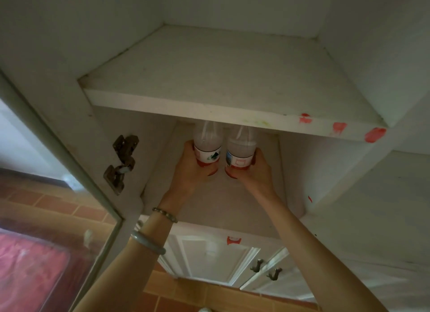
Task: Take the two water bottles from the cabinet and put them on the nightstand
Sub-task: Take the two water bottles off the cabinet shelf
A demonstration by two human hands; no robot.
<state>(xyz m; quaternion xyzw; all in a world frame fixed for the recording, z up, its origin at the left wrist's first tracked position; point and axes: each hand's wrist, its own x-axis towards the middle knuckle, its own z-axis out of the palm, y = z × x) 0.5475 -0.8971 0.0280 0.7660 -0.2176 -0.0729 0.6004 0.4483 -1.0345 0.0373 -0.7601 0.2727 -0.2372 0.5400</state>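
Two clear water bottles with red-and-white labels stand side by side on the lower shelf (223,209) of a white cabinet. My left hand (194,169) is wrapped around the lower part of the left bottle (207,146). My right hand (254,171) grips the right bottle (240,148) the same way. The upper shelf board (209,111) hides both bottle tops. Both bottles look upright and close together, nearly touching.
The cabinet's glass door (60,176) is swung open on the left, with its dark hinge (122,162) beside my left arm. Lower cabinet doors with dark handles (265,268) sit below. The floor has orange tiles (186,293), and a red mat (28,269) shows through the glass.
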